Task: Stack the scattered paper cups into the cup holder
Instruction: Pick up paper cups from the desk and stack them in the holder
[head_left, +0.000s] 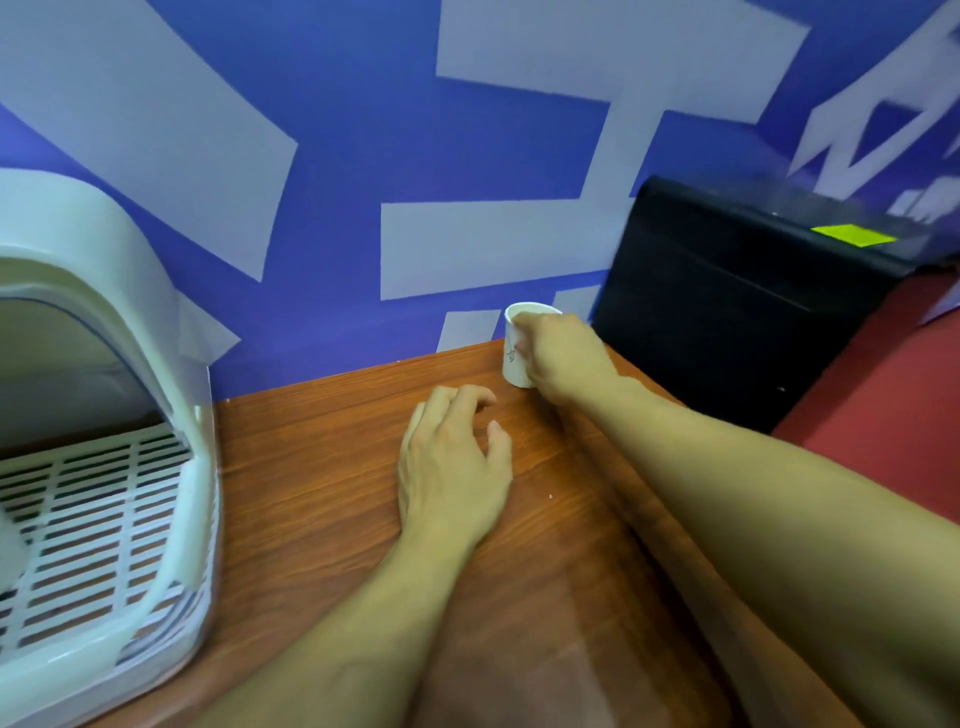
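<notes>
A small white paper cup stands upright at the back of the wooden table, close to the blue wall. My right hand grips its right side, fingers wrapped round the cup and hiding most of it. My left hand rests on the table just in front and to the left of the cup, fingers loosely curled and holding nothing. No cup holder shows in this view.
A white plastic rack with a slatted tray stands at the table's left edge. A black box with a yellow-green sticker sits right of the cup. A red surface lies beyond the table's right edge.
</notes>
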